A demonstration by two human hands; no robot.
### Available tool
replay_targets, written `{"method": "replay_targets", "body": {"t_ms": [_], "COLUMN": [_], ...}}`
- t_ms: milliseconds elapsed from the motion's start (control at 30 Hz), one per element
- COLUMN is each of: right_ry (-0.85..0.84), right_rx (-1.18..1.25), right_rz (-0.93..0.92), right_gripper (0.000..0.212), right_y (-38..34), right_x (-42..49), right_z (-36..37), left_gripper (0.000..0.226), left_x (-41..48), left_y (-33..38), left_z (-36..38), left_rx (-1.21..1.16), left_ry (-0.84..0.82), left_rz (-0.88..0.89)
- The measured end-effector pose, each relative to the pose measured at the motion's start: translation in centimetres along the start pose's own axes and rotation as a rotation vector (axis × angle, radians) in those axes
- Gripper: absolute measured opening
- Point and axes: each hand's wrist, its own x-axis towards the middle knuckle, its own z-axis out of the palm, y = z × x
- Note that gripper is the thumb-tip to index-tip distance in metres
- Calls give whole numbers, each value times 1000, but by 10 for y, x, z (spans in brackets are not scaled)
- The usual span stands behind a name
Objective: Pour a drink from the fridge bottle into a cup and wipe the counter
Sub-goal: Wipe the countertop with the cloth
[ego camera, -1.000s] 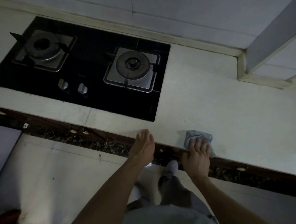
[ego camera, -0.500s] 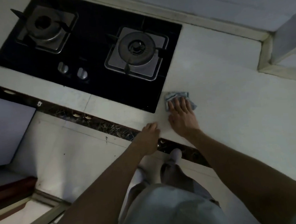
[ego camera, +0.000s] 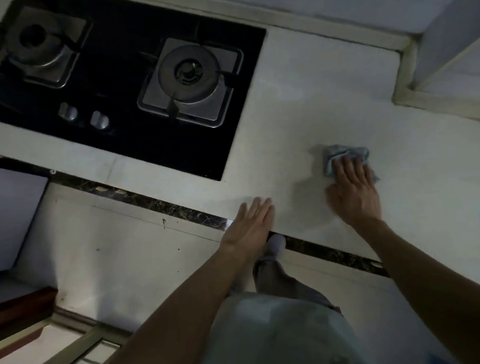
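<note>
Wiping w/ right hand (ego camera: pixel 354 195) spread flat, fingers pressing blue cloth (ego camera: pixel 342 156) onto counter (ego camera: pixel 433 196). Left hand (ego camera: pixel 251 223) open, braced at edge. Risk: cloth bunched ahead of fingertips, could've slipped out, leaving streaks; no bottle/cup seen.

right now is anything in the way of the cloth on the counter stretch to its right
Nothing visible. The right hand presses the cloth flat on the counter, and the surface to its right is bare. The hob lies on the other side.
</note>
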Motion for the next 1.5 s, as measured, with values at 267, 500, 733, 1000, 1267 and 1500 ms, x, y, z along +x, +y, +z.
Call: {"method": "replay_targets", "body": {"t_ms": [267, 500, 733, 1000, 1267, 1500], "right_ry": [-36, 5, -78, -201, -130, -162], "right_rx": [20, 47, 128, 37, -3, -13], "right_rz": [405, 787, 580, -193, 36, 655], "right_gripper": [66, 71, 70, 56, 52, 65], "right_y": [98, 62, -44, -92, 15, 116], "right_x": [-108, -145, -90, 2, -29, -133], "right_z": [-3, 1, 11, -2, -10, -16], "left_gripper": [68, 79, 88, 80, 84, 82], "left_x": [29, 34, 34, 29, 31, 30], "left_y": [56, 64, 69, 64, 60, 58], "left_z": [-8, 9, 14, 27, 23, 24], "left_rx": [23, 120, 152, 114, 158, 200], "left_ry": [-108, -91, -60, 49, 21, 31], "left_rz": [101, 82, 79, 130, 126, 131]}}
